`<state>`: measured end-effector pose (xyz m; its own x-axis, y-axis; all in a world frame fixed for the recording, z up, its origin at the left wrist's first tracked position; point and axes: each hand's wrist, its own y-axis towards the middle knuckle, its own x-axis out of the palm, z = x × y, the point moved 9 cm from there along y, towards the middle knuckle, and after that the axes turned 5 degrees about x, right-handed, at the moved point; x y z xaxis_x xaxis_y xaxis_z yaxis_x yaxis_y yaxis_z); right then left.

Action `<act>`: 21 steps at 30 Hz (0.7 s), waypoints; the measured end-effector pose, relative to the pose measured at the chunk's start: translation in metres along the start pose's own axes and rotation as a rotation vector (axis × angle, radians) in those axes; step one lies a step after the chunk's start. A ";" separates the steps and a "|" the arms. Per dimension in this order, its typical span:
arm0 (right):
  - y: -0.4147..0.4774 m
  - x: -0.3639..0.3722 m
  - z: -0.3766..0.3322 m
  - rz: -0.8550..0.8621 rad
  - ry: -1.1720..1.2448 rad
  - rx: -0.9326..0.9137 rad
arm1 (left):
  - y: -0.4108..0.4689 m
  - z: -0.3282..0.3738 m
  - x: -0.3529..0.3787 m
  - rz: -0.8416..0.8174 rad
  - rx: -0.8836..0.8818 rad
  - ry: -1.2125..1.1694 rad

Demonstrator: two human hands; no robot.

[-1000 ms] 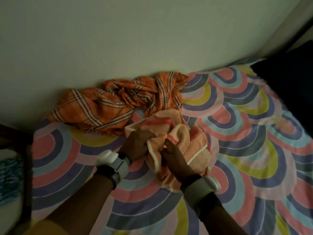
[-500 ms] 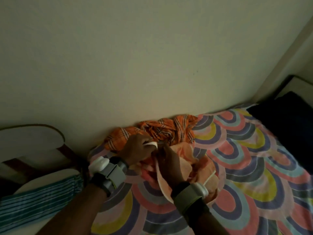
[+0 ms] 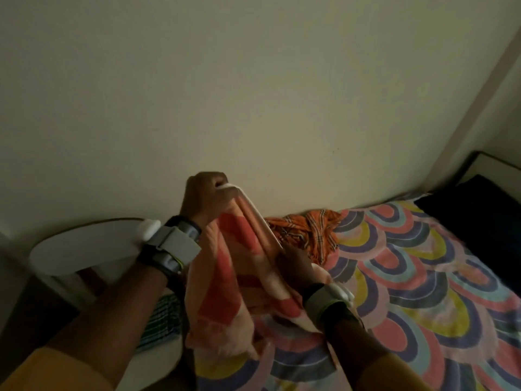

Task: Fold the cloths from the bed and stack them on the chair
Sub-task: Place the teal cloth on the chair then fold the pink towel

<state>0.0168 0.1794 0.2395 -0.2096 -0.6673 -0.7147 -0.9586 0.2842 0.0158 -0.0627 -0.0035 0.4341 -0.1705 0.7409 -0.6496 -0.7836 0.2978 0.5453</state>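
In the dim light, the raised left hand [image 3: 207, 194] is fisted round the white hem of a peach-and-coral towel [image 3: 225, 292]. The right hand [image 3: 294, 265] clutches the same hem lower down, its fingertips buried in fabric. The towel hangs over the edge of the bed [image 3: 408, 277]. An orange plaid cloth [image 3: 307, 230] lies crumpled by the wall, partly hidden. A striped cloth [image 3: 165, 314] on the chair [image 3: 84, 249] peeks past the left forearm.

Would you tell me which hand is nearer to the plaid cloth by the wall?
Right. The right hand holds the towel just in front of the plaid cloth; the left hand holds the towel's corner up, farther left.
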 end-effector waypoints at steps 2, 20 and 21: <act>-0.008 0.007 0.040 -0.068 -0.063 0.110 | 0.004 -0.022 -0.036 0.140 -0.108 0.018; -0.012 0.006 -0.074 -0.356 0.051 -0.251 | -0.057 -0.019 -0.005 -0.190 -0.040 -0.074; -0.015 0.017 -0.051 -0.360 -0.010 -0.191 | -0.053 -0.019 -0.012 -0.139 -0.062 -0.098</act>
<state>0.0179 0.1293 0.2626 0.1468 -0.6940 -0.7049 -0.9892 -0.0998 -0.1077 -0.0302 -0.0397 0.4024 -0.0010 0.7513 -0.6600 -0.8313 0.3662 0.4181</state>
